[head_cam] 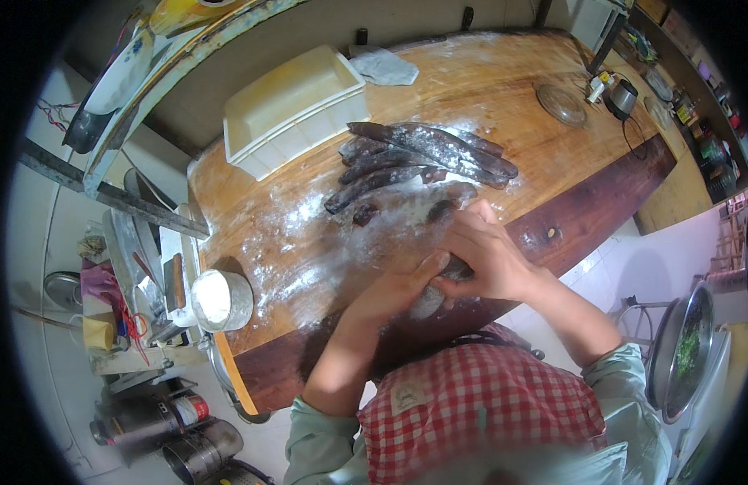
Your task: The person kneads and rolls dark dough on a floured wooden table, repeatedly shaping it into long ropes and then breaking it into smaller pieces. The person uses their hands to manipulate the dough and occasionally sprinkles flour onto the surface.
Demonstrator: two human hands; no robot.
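Observation:
Both my hands meet over the near edge of a wooden work table point(325, 273) dusted with white flour. Between them is a dark, flour-coated piece point(455, 268), probably dough. My left hand point(404, 282) closes around its lower side, where a greyish end point(427, 303) shows. My right hand point(486, 254) grips it from the right, fingers bent over the top. Just beyond lie several long dark rolls point(434, 151), piled side by side and streaked with flour. A small dark lump point(365, 214) rests at their near left end. The palms' contact is hidden.
A white plastic bin point(298, 130) stands at the back left, a cloth point(383, 65) beside it. A metal tin of flour point(222, 300) is at the left edge. Back right are a glass lid point(560, 104) and a small appliance point(622, 97). A bowl with chopped greens point(689, 357) stands at right.

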